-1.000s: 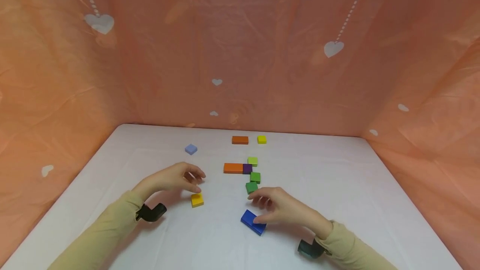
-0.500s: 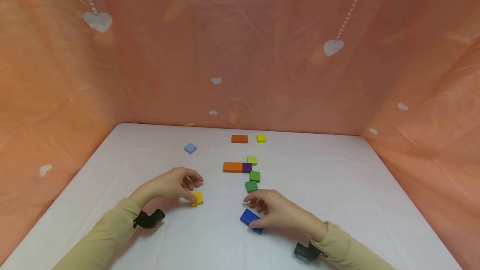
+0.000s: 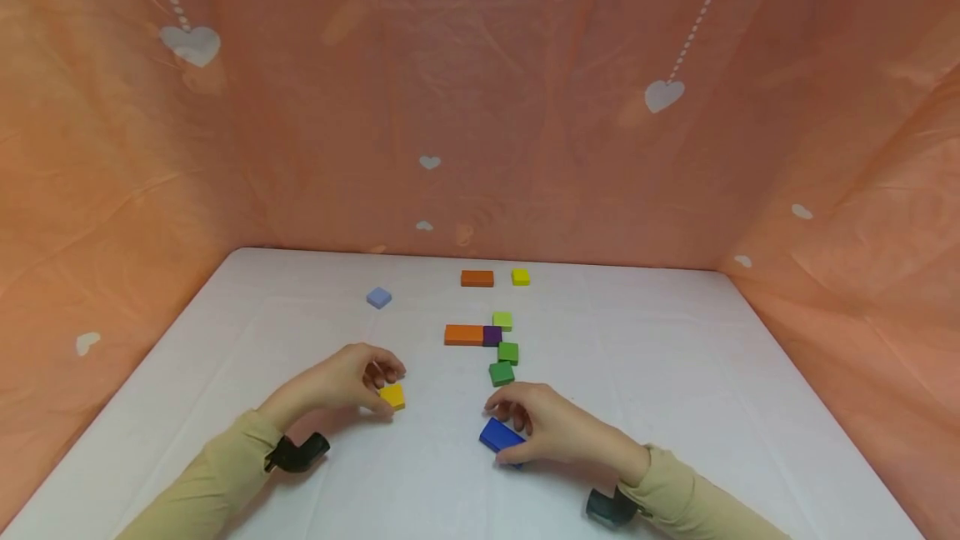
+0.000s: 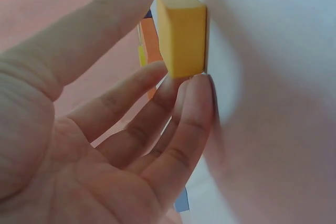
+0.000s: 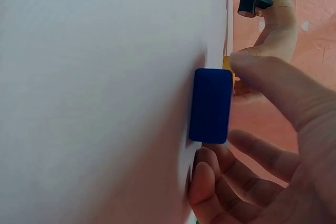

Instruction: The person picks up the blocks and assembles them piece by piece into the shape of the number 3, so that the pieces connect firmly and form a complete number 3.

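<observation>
Both well off the table's far edge (image 3: 622, 280), left hand (image 3: 347, 377) curves round yellow block (image 3: 393, 396), right hand (image 3: 551, 423) round blue block (image 3: 497, 433); whether gripping, I cannot tell; press opposite sides evenly.

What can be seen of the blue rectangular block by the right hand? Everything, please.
The blue rectangular block is longer than wide, smooth-looking, with slightly rounded corners; whether it is wood or plastic cannot be told. It lies flat on the white table, slanted in the head view. There, the bare right hand partly covers its near side with the thumb, the fingers being towards its far side; whether they touch it is unclear.
</observation>
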Demonstrator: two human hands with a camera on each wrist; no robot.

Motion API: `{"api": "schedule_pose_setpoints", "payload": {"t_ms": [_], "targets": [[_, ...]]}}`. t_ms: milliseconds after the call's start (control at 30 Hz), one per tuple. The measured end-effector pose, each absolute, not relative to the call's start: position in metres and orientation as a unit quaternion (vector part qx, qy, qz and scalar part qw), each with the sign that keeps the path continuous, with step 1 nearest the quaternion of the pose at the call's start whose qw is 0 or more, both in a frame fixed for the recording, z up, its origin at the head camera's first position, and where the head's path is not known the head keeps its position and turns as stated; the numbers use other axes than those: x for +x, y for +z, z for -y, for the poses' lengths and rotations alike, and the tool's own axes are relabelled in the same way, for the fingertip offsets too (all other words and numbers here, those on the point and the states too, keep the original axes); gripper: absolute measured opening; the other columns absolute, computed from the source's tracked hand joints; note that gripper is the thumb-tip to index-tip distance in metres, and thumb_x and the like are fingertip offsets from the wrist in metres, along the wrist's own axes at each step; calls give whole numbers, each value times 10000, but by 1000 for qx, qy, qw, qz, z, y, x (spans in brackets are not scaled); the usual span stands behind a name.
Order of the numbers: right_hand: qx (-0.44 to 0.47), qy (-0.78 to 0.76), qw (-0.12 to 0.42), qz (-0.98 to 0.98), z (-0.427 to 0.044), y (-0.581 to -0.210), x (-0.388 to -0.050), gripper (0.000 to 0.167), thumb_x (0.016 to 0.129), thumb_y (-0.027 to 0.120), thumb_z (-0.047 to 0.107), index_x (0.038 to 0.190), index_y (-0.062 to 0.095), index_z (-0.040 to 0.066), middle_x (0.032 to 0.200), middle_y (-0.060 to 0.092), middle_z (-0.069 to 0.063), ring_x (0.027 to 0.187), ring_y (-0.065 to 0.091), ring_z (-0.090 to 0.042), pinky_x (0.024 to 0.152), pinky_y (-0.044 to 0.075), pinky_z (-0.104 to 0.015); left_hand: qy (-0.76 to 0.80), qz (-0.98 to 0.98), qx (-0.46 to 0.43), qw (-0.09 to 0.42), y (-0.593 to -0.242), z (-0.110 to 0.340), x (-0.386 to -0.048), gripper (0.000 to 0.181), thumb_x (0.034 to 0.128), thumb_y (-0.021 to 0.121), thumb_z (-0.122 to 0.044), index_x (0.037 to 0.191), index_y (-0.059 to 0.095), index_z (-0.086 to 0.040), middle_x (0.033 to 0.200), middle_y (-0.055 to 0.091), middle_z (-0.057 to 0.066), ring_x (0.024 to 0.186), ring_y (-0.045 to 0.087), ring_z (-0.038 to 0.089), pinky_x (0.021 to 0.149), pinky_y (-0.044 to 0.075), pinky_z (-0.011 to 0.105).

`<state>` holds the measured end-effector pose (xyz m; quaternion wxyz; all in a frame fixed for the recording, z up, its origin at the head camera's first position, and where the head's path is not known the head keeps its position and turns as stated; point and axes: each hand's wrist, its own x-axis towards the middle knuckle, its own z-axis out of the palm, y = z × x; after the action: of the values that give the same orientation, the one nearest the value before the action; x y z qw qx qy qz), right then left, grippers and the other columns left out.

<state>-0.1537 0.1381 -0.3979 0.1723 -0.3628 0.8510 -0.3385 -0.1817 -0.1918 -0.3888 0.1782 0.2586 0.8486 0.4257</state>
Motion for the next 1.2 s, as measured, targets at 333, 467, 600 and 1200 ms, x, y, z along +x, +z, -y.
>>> {"api": "schedule_pose_setpoints", "payload": {"t_ms": [333, 467, 600, 1200], "targets": [[-354, -344, 185, -849, -138, -399, -153, 442, 748, 834, 256, 1104, 610, 121, 896, 577, 94, 763, 538, -74, 655, 480, -214, 432, -849, 257, 164, -394, 189, -180, 435, 681, 860, -72, 1044, 640, 24, 906, 586, 62, 780, 528, 204, 656, 497, 246], [-351, -339, 189, -852, -138, -398, -154, 418, 760, 824, 232, 1106, 607, 139, 900, 576, 97, 795, 543, -74, 687, 490, -221, 433, -849, 257, 162, -394, 188, -180, 419, 680, 858, -59, 1030, 640, 20, 888, 577, 63, 768, 523, 198, 646, 494, 242], [-351, -328, 189, -856, -138, -398, -155, 408, 774, 811, 229, 1119, 609, 152, 911, 571, 108, 825, 542, -69, 717, 488, -219, 434, -849, 256, 161, -394, 188, -180, 398, 675, 858, -51, 1004, 642, 10, 877, 581, 60, 757, 526, 195, 641, 495, 242], [-354, -309, 183, -863, -142, -395, -158, 376, 767, 816, 184, 1094, 642, 121, 918, 582, 115, 840, 541, -50, 748, 480, -220, 413, -860, 257, 153, -397, 186, -181, 329, 677, 852, -35, 943, 658, -31, 856, 599, 39, 749, 544, 211, 654, 507, 251]]}}
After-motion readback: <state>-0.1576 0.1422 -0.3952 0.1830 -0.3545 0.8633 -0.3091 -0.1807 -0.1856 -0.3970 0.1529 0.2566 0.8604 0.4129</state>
